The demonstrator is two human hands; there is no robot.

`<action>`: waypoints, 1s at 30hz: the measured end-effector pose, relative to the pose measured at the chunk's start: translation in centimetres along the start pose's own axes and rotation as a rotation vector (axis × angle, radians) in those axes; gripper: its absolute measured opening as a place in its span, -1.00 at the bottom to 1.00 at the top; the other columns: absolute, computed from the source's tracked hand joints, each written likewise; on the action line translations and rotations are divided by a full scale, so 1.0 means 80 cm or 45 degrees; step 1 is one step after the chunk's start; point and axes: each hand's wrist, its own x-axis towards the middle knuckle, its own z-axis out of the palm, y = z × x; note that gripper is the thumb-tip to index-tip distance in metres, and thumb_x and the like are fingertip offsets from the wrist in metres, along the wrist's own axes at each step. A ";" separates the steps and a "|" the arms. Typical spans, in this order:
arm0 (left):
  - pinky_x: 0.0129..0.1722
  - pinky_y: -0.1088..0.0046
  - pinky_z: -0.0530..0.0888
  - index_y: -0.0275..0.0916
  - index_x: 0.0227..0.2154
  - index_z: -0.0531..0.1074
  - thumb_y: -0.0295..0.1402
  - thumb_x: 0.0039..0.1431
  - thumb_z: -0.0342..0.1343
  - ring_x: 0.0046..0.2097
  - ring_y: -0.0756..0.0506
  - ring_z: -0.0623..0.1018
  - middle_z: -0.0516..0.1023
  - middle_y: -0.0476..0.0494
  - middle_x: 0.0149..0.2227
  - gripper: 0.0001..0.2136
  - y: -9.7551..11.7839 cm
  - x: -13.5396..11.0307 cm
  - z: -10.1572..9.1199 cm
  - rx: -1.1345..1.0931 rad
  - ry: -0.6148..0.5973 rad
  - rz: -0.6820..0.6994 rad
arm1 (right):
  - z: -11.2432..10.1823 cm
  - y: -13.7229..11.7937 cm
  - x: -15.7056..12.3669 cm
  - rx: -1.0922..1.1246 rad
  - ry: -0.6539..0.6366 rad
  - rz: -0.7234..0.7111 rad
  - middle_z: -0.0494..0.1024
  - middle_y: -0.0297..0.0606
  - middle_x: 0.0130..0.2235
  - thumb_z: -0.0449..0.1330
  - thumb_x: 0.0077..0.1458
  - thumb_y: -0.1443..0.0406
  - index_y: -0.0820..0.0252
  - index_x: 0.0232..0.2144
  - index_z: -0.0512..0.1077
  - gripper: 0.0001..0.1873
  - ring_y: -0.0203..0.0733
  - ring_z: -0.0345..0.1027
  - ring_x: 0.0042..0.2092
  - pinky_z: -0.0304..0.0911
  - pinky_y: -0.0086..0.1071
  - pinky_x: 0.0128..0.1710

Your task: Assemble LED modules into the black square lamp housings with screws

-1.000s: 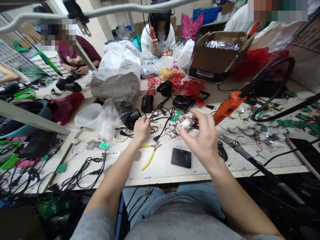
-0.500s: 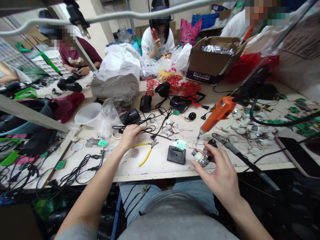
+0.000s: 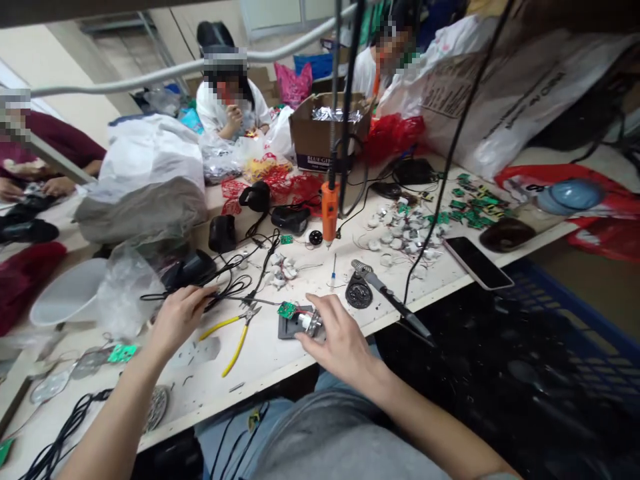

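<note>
Right hand (image 3: 340,350) pinching a small wired part (image 3: 313,325) on the black pad (image 3: 289,330); left hand (image 3: 180,317) at black cables (image 3: 225,287), hold unclear; more wired parts (image 3: 280,270) lying beyond the pad.

A co-worker in a white top (image 3: 223,110) sits behind a bulging white sack (image 3: 145,177) and a cardboard box of foil scraps (image 3: 323,127), while a smartphone (image 3: 477,262) lies screen-up near a blue plastic crate (image 3: 565,347).

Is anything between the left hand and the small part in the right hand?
Yes: yellow-handled pliers lie between the left hand and the small metal component in the right hand, with a thin black wire just above their jaws.
</note>
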 end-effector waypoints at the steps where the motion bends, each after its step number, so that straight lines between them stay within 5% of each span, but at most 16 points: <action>1: -0.30 0.37 0.48 -0.20 -0.17 0.59 -0.23 0.32 -0.14 -0.31 -0.15 0.55 0.60 -0.21 -0.31 -0.63 -0.002 0.001 0.001 0.032 -0.016 0.012 | 0.000 0.000 -0.001 0.014 -0.001 0.005 0.47 -0.08 -0.09 0.30 0.11 0.28 0.24 0.18 0.28 -0.39 -0.01 0.49 -0.10 0.53 -0.12 -0.09; 14: -0.13 0.29 0.57 -0.20 -0.46 0.62 -0.40 0.12 -0.14 -0.14 -0.22 0.61 0.62 -0.32 -0.11 -0.64 -0.029 0.011 0.024 0.345 -0.068 -0.018 | -0.012 0.008 -0.011 0.150 -0.024 -0.081 0.48 -0.09 -0.08 0.41 -0.02 0.27 0.25 0.17 0.30 -0.29 0.01 0.45 -0.08 0.52 -0.12 -0.06; 21: -0.10 0.31 0.57 -0.20 -0.40 0.64 -0.41 0.14 -0.13 -0.04 -0.22 0.62 0.61 -0.31 0.00 -0.62 -0.019 0.011 0.016 0.370 -0.168 -0.121 | -0.012 0.015 -0.016 0.230 -0.005 -0.081 0.47 -0.11 -0.07 0.39 -0.03 0.35 0.19 0.20 0.26 -0.25 -0.02 0.45 -0.07 0.51 -0.13 -0.04; 30: -0.41 0.47 0.50 -0.20 -0.24 0.63 -0.20 0.30 -0.20 -0.30 -0.12 0.64 0.68 -0.17 -0.21 -0.56 -0.009 0.006 0.000 0.289 -0.059 -0.209 | -0.011 0.016 -0.011 0.184 0.018 -0.085 0.47 -0.11 -0.10 0.39 -0.01 0.29 0.21 0.17 0.29 -0.30 0.00 0.44 -0.11 0.52 -0.12 -0.09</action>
